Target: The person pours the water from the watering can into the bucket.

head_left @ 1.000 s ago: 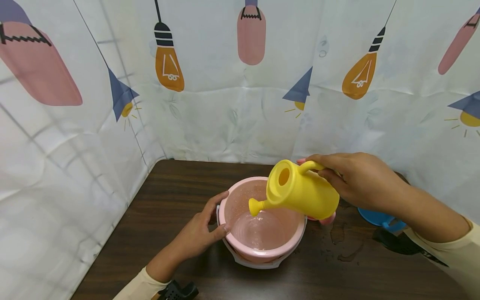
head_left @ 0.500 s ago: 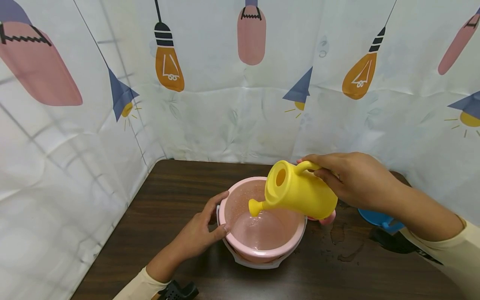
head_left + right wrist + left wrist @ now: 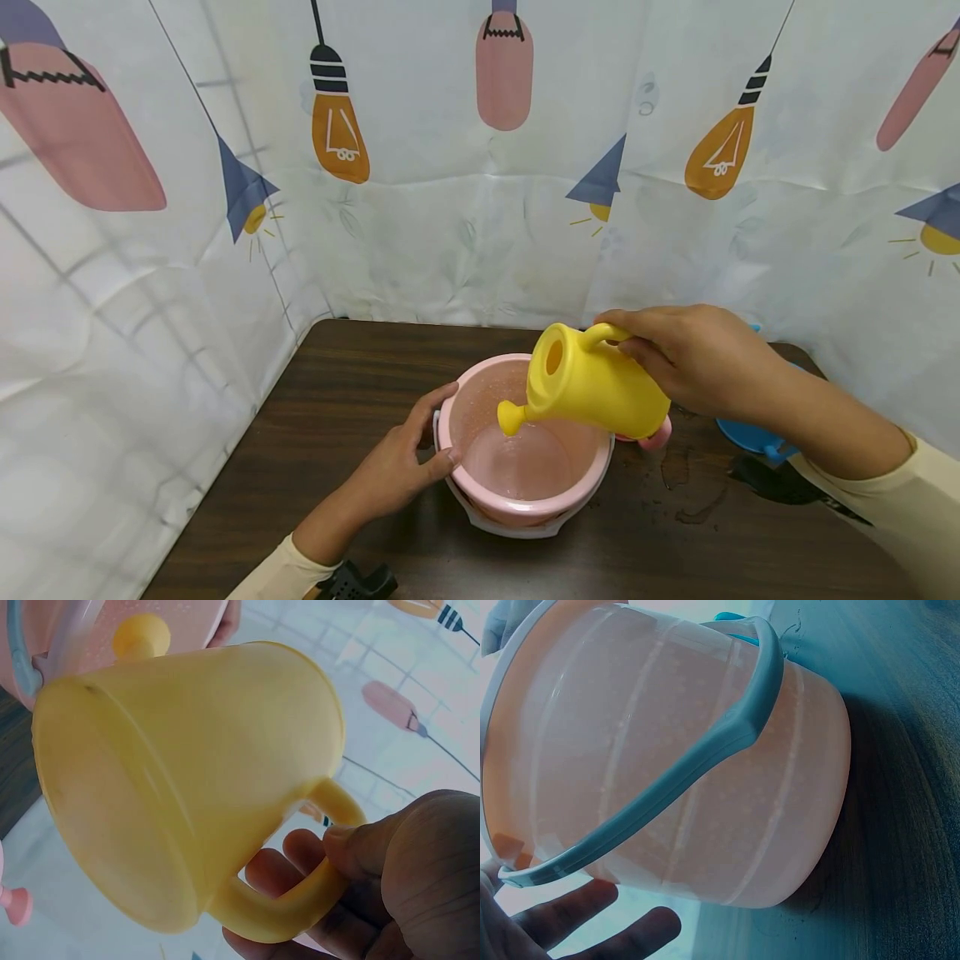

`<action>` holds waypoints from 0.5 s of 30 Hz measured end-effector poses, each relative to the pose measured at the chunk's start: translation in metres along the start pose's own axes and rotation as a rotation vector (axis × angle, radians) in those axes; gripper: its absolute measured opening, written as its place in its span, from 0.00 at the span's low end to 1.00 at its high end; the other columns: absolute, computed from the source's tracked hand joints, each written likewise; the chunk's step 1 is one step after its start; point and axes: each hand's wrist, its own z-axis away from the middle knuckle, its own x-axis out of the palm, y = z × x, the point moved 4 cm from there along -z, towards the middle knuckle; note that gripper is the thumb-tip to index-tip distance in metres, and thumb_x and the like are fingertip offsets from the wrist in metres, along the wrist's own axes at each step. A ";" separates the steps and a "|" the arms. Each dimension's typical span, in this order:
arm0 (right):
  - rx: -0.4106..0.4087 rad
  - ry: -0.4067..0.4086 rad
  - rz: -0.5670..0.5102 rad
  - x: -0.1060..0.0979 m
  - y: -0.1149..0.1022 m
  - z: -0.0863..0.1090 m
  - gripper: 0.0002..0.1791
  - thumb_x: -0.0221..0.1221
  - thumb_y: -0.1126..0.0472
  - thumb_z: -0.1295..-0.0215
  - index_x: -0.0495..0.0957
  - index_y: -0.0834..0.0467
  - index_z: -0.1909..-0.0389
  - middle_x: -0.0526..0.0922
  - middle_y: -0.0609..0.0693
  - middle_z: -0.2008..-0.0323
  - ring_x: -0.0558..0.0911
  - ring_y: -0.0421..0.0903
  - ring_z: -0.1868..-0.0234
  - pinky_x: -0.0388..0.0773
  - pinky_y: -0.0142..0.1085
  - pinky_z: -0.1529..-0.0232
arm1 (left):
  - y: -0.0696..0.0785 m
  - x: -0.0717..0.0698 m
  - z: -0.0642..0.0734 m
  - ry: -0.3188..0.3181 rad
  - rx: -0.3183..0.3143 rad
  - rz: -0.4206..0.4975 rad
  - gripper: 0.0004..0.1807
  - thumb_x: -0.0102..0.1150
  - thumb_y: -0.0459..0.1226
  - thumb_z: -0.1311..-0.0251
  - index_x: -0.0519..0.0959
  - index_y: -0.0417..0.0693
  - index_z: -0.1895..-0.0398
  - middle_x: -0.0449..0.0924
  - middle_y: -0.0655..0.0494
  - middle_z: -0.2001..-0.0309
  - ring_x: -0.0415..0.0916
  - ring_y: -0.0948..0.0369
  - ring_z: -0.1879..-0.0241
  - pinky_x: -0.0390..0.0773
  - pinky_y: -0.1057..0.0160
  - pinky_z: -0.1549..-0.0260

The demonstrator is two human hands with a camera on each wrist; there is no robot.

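A pink bucket (image 3: 527, 503) with a grey handle (image 3: 739, 727) stands upright on the table. My left hand (image 3: 393, 467) holds its left rim, thumb and fingers spread apart. Two of its fingers (image 3: 634, 934) stretch along the outside in the left wrist view. My right hand (image 3: 701, 358) grips the looped handle of a yellow watering can (image 3: 600, 387). The can is tilted, its round spout head (image 3: 512, 417) over the bucket's opening. In the right wrist view, the can's base (image 3: 112, 817) faces the camera. Clear water seems to lie in the bucket; no distinct stream shows now.
A blue item (image 3: 750, 435) lies partly hidden under my right forearm. Something pink (image 3: 657, 435) shows behind the can, right of the bucket. Wet patches (image 3: 697, 508) mark the dark wooden table (image 3: 337, 375). A printed curtain (image 3: 450, 233) hangs at the back and left.
My right hand and the watering can have shifted slightly left, with the can's body a little lower. Ripples seen earlier in the bucket have faded. My left hand stays on the rim.
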 end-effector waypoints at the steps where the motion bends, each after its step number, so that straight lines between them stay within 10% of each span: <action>1: -0.010 0.009 -0.001 0.000 0.000 -0.001 0.21 0.68 0.67 0.36 0.84 0.51 0.42 0.88 0.46 0.54 0.86 0.45 0.60 0.83 0.47 0.61 | 0.000 0.000 0.000 0.000 0.001 0.001 0.41 0.60 0.49 0.33 0.51 0.78 0.21 0.81 0.54 0.45 0.80 0.55 0.44 0.75 0.43 0.46; 15: -0.034 0.032 -0.011 0.004 -0.004 -0.006 0.21 0.68 0.68 0.36 0.85 0.51 0.43 0.88 0.46 0.55 0.85 0.43 0.62 0.82 0.45 0.63 | 0.000 0.000 0.001 -0.003 -0.004 -0.010 0.41 0.60 0.49 0.32 0.51 0.78 0.21 0.81 0.55 0.43 0.79 0.56 0.44 0.75 0.44 0.46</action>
